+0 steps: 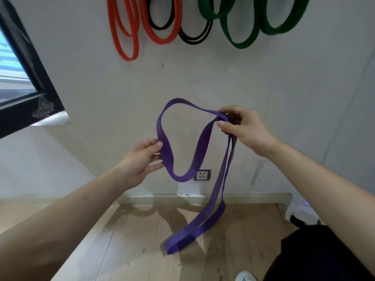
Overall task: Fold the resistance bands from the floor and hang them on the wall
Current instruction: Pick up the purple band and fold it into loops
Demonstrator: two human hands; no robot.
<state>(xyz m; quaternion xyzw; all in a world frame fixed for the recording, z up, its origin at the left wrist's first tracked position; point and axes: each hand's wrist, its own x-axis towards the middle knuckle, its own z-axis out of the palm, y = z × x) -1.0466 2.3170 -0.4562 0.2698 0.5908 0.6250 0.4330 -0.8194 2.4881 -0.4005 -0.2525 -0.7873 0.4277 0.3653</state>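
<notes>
A long purple resistance band [199, 151] hangs in front of the wall, held by both my hands. My right hand [241, 128] pinches the band where its strands cross at the upper right. From there a long doubled loop drops down to just above the floor. My left hand [142, 159] holds the left side of the upper loop, thumb on the near face and fingers behind the strap. Orange bands [129, 31], black bands [192, 38] and green bands [241, 27] hang in loops high on the wall.
A wall socket [202, 175] sits low on the white wall behind the band. A black-framed window [26, 84] is at the left. Wooden floor [129, 240] lies below, with a skirting board [253, 197] along the wall. My dark trousers and a white shoe [245, 277] show at the lower right.
</notes>
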